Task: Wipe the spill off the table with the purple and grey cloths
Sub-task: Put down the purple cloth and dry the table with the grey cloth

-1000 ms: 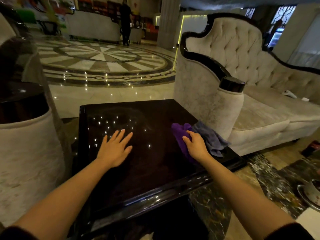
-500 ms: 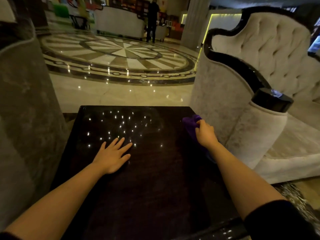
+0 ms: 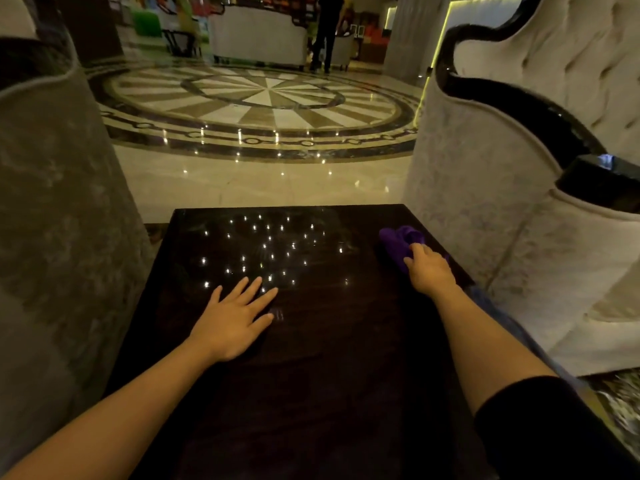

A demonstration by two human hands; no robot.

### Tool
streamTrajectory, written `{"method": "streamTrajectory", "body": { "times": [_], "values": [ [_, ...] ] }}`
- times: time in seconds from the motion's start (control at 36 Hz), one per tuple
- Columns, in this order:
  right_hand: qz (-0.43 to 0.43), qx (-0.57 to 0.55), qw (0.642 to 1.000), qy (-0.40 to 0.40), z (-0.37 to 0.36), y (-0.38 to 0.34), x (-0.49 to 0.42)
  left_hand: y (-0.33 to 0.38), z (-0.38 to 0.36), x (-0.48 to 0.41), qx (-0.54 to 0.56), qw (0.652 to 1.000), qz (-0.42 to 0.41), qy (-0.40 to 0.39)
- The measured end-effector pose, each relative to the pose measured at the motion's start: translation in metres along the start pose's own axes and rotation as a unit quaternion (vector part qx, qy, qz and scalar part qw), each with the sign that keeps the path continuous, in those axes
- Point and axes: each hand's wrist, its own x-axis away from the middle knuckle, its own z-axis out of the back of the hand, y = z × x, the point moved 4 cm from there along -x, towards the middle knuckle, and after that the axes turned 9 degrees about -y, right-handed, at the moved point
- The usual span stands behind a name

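Observation:
A dark glossy table fills the lower middle of the head view. A faint smeared wet patch shows on its far half under reflected ceiling lights. My left hand lies flat on the tabletop with fingers spread, holding nothing. At the table's right edge my right hand presses down on the purple cloth, which is bunched under the fingers. A sliver of the grey cloth shows beside my right forearm at the table's edge, mostly hidden.
A pale tufted sofa with a black-capped armrest stands close against the table's right side. A grey upholstered chair rises at the left. Beyond the table lies polished marble floor; a person stands far back.
The camera has moved closer over the table. My right hand has pushed the purple cloth toward the far right part of the table. My left hand stays flat in place.

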Motion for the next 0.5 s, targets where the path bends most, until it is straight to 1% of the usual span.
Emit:
{"method": "streamTrajectory", "body": {
  "times": [0.11,0.14,0.25,0.31,0.42,0.5],
  "values": [
    [0.007,0.024,0.999,-0.036,0.005,0.012,0.016,-0.001,-0.002,-0.002,-0.002,1.0,0.0,0.0],
    [0.011,0.029,0.999,-0.028,0.007,0.018,0.021,-0.002,-0.002,-0.002,-0.003,1.0,0.001,-0.001],
    [0.007,0.007,0.999,0.053,0.024,0.048,0.05,-0.002,-0.002,-0.002,-0.005,1.0,0.005,0.0],
    [-0.011,0.0,0.998,0.058,0.027,0.066,0.066,-0.001,-0.001,-0.001,-0.009,1.0,0.004,0.0],
    [-0.055,-0.008,0.998,-0.017,0.013,0.095,0.092,0.003,0.001,0.001,-0.018,1.0,0.005,-0.005],
    [-0.069,-0.072,0.994,-0.054,-0.004,0.098,0.108,0.005,0.003,0.002,-0.02,1.0,0.005,-0.005]
  ]
}}
